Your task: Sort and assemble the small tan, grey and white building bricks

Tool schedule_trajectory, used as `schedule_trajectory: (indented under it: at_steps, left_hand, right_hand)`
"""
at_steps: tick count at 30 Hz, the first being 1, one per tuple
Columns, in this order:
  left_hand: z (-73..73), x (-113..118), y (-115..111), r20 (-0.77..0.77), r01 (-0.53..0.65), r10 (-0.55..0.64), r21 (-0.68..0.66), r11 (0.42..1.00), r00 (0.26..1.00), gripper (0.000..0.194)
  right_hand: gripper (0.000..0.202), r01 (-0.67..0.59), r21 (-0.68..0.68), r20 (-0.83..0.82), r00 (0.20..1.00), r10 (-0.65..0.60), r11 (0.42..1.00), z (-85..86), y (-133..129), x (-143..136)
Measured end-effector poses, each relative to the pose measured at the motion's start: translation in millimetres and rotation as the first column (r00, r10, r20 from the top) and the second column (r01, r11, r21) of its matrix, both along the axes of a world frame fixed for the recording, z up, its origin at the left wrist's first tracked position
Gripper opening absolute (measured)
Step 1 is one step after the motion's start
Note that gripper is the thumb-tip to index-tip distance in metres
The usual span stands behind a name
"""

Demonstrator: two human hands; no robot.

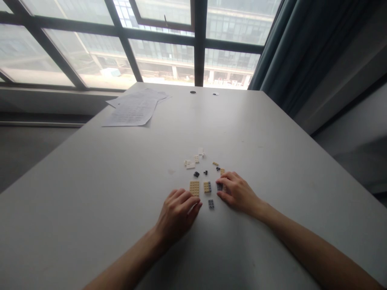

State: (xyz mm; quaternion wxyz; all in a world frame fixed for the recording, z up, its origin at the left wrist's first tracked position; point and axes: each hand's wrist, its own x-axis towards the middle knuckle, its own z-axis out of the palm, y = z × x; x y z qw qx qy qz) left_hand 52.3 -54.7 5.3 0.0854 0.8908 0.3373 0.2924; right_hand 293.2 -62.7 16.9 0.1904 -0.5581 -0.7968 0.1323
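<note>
My right hand (238, 192) has its thumb and index finger on either side of a dark grey toy brick (219, 187); the palm hides part of what lies beneath. My left hand (179, 210) rests on the table, fingers loosely bent and nothing seen in them, with the fingertips at the near edge of a tan studded plate (194, 187). Between the hands sits a small tan and grey brick piece (207, 187). Closer to me lies a grey studded brick (211, 204). Small black pieces (196, 174) are just beyond the tan plate.
White toy pieces (190, 165) and small tan pieces (215, 163) are scattered farther out on the white table (145, 161). Printed papers (133, 110) overlap at the far left. Two round cable holes (192, 92) are near the far edge. A dark curtain (290, 52) hangs at the right.
</note>
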Motion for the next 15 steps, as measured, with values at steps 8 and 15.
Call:
schedule_trajectory:
  at_steps: [8,15]
  left_hand:
    - [3.0,1,0,-0.006,0.001,-0.001,0.008,1.000,1.000,0.012]
    - [1.8,-1,1,0.041,-0.019,0.019,0.000,1.000,0.999,0.007]
  right_hand:
    - [0.030,0.011,0.008,-0.052,0.999,-0.010,1.000,-3.7,-1,3]
    - [0.027,0.078,0.054,-0.172,0.983,-0.068,0.995,-2.2,0,12]
